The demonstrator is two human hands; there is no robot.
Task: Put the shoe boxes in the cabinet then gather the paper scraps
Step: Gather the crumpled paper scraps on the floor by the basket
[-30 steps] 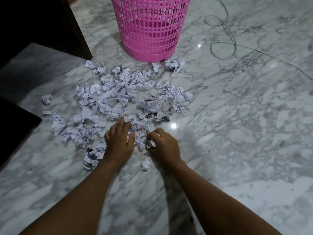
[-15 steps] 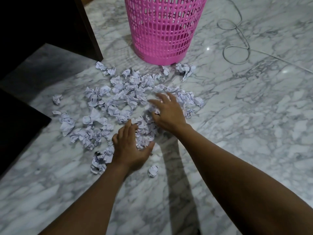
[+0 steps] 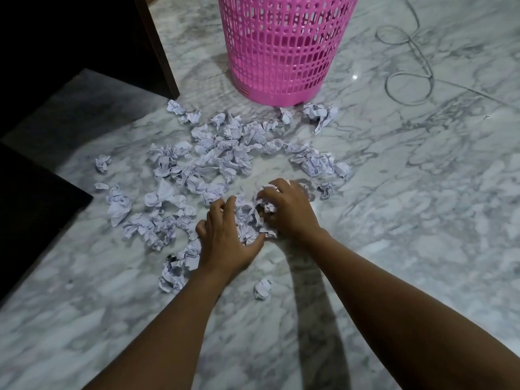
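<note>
Several crumpled white paper scraps [image 3: 222, 153] lie scattered on the marble floor in front of a pink basket. My left hand [image 3: 225, 240] and my right hand [image 3: 289, 209] are cupped around a small heap of scraps [image 3: 249, 218] between them, fingers curled onto the paper. One stray scrap [image 3: 262, 289] lies alone just below my hands. No shoe boxes are in view.
A pink perforated plastic basket [image 3: 284, 49] stands upright at the top centre. A dark cabinet edge [image 3: 157, 46] and dark furniture [image 3: 33, 198] fill the left. A thin grey cable [image 3: 408, 80] loops on the marble floor [image 3: 422, 220] at upper right.
My right hand has pulled back from the far scraps toward my left hand, dragging paper with it. Both hands now press a heap together.
</note>
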